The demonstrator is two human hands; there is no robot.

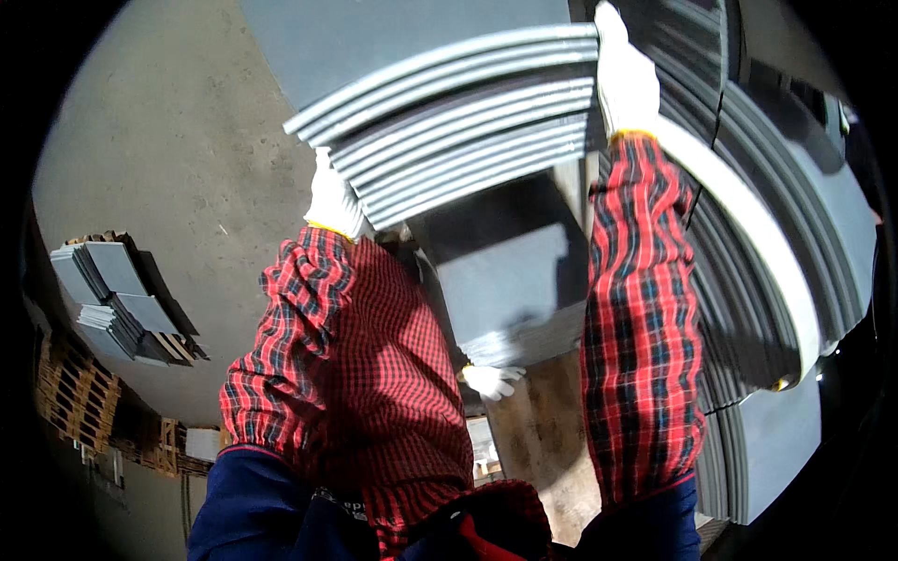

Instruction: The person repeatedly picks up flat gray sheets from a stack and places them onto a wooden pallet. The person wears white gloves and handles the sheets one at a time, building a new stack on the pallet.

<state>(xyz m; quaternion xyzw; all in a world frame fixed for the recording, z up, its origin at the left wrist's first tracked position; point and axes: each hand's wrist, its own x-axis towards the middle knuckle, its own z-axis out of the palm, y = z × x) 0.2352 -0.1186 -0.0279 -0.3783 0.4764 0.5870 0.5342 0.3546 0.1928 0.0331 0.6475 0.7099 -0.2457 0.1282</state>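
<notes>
In front of me is a stack of flat grey panels, their pale edges facing me in curved layers. White work gloves with yellow cuffs cover both hands. My left hand grips the left end of the stack, its fingers partly hidden by the panels. At the far right corner, my right hand is closed against the panels' end, with the fingertips pointing away from me. The uppermost panels stick out to the left beyond those beneath. How many panels each hand bears cannot be made out.
A lower grey stack stands beneath. Near its base is another white glove; whether it is worn is unclear. Tall panel stacks with a white curved band line the right. Smaller stacks and wooden pallets lie left.
</notes>
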